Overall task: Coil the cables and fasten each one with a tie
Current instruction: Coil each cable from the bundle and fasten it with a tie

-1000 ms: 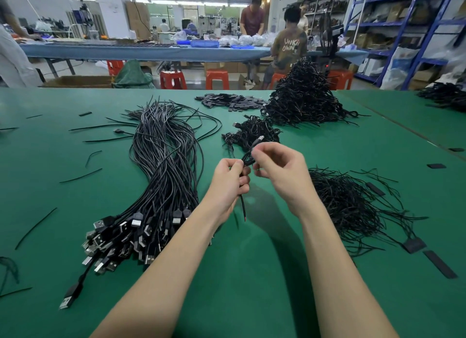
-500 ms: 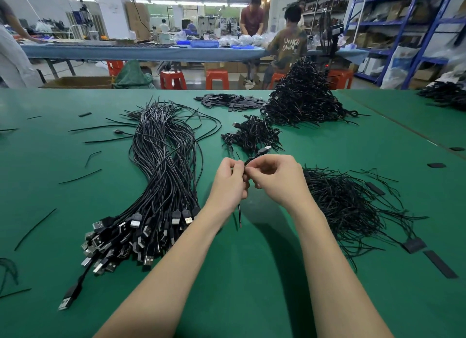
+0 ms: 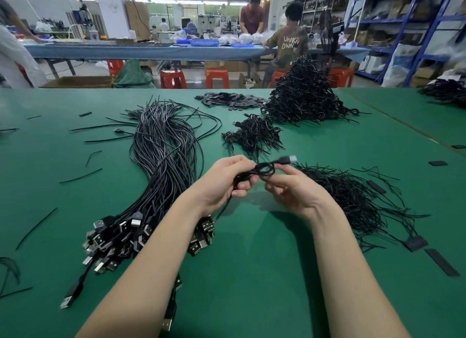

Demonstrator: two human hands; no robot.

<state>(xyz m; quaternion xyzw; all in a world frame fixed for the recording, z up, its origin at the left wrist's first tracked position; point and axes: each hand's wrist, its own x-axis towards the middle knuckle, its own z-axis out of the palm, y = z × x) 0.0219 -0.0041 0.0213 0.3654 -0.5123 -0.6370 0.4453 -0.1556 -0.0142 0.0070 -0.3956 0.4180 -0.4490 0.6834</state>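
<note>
Beyond the green table, red stools stand beside a long blue table; blue shelving rises at its right end.

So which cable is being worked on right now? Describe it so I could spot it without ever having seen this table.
Start at the green table and find the two bare forearms reaching in from the near edge. Between the left hand and the right hand is one black cable, wound into a small loop. Unlike the other cables, it is lifted off the table, a plug pointing right.
</note>
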